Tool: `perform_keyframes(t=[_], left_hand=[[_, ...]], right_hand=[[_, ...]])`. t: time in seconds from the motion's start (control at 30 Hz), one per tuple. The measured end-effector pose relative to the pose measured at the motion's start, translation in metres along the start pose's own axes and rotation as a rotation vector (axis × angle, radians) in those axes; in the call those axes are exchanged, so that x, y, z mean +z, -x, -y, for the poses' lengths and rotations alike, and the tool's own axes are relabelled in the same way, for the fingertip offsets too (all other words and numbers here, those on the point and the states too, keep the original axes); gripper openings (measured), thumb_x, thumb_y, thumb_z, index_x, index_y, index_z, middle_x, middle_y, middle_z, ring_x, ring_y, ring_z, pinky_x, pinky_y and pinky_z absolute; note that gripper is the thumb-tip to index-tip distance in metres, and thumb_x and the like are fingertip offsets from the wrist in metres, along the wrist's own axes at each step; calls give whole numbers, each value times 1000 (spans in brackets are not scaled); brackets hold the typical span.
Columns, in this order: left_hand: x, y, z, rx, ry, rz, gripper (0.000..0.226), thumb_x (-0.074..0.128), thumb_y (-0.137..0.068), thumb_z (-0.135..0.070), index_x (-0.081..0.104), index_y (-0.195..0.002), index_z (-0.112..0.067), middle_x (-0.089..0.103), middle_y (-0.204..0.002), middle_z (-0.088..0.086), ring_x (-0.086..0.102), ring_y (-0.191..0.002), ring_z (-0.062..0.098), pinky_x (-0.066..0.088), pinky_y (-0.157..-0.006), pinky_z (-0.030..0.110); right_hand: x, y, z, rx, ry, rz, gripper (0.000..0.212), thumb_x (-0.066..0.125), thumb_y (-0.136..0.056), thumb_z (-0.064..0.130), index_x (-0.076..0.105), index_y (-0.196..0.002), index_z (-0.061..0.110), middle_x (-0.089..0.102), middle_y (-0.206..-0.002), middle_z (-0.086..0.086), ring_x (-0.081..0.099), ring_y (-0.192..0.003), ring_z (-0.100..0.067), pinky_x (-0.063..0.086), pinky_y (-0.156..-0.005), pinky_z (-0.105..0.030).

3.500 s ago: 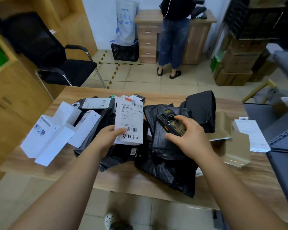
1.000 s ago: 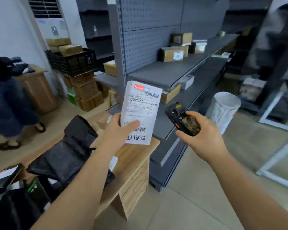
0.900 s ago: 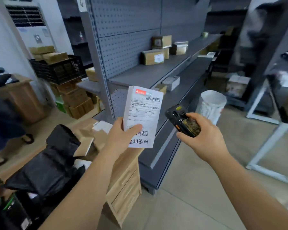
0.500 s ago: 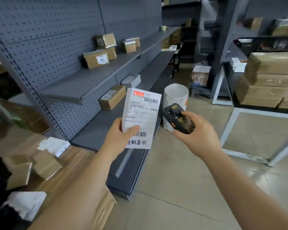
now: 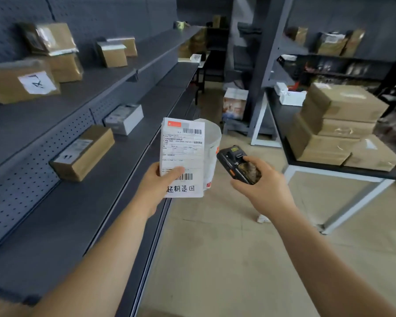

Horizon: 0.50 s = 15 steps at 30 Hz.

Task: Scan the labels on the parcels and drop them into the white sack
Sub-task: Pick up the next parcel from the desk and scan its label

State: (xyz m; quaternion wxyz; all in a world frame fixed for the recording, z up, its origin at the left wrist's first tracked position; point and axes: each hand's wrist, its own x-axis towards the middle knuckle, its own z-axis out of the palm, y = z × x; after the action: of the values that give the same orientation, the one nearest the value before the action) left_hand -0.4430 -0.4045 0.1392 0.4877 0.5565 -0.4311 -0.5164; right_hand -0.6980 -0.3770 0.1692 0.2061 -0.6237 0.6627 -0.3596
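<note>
White labelled parcel (image 5: 183, 156) upright in left hand (image 5: 157, 184), thumb pinned across lower barcode. Right hand (image 5: 260, 181) wraps black handheld scanner (image 5: 238, 164), just beside parcel. White sack (image 5: 212, 154) stands on floor behind parcel, beside grey shelving (image 5: 62, 202).
</note>
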Motion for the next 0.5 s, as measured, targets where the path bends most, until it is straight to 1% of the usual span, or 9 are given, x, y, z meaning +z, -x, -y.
perform_keyframes(t=[0.1,0.17,0.3,0.4,0.5], left_hand=[[6,-67,-20,30,5,40,40,77,-83,-29,62,-118,-20,75,-104,-4,73,-93,16,58,-85,44],[7,-104,-29,34,15,36,40,77,-83,-31,62,-118,-20,76,-102,-5,73,-92,15,58,-83,42],[6,-157,-27,1,17,27,41,77,-82,-37,61,-117,-23,75,-102,-7,73,-93,15,57,-82,39],[6,-192,-20,-21,5,9,39,77,-82,-36,62,-116,-24,75,-103,-6,73,-93,15,57,-82,40],[10,-230,-16,-30,5,-21,37,78,-81,-36,65,-113,-23,76,-102,-4,73,-91,15,58,-81,38]], right_hand=[[7,-57,7,7,17,-37,62,80,-73,42,55,-130,44,57,-114,14,57,-107,-13,50,-89,-33],[15,-90,7,6,1,-48,62,81,-73,42,55,-130,43,60,-115,12,57,-107,-14,51,-91,-34],[35,-144,4,18,32,-28,62,80,-75,42,55,-131,42,56,-109,14,57,-106,-13,50,-88,-30],[53,-187,-4,7,27,14,62,80,-75,42,53,-131,43,56,-110,14,57,-105,-14,53,-89,-37],[70,-232,-17,-8,5,34,63,80,-74,40,54,-130,43,56,-112,16,57,-106,-14,53,-89,-38]])
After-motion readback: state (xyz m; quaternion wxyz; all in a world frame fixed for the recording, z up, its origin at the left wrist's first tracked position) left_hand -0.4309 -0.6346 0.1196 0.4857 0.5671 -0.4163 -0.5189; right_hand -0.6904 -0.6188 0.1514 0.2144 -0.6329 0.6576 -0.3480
